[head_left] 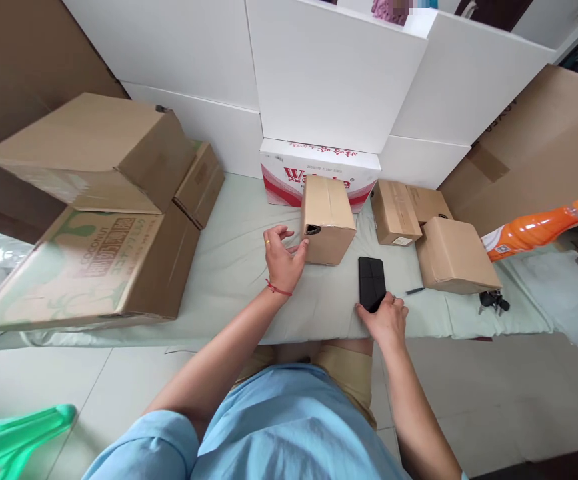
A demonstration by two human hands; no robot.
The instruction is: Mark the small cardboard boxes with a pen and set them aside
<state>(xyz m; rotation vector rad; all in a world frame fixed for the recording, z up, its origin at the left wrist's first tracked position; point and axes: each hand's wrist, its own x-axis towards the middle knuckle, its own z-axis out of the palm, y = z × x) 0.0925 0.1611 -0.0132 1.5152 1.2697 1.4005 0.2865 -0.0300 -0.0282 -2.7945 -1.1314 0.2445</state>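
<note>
My left hand [285, 260], with a ring and a red string bracelet, is beside a small brown cardboard box [326, 233]. Its fingers are curled but apart, and the thumb is at the box's left edge; I cannot tell if it touches. On the near upper corner of that box is a small black item [313, 229]. The lower end of a black smartphone [371, 280], lying screen up on the pale green cloth [249, 267], is between the thumb and fingers of my right hand [387, 321]. A dark pen-like object [415, 291] lies to the right of the phone.
Large cartons [93, 267] are stacked at left. A white and red box [279, 167] stands behind. At right are small brown boxes [456, 257], keys [495, 301] and an orange bottle [539, 225]. White panels [329, 73] close off the back. A green plastic stool [23, 433] is on the floor.
</note>
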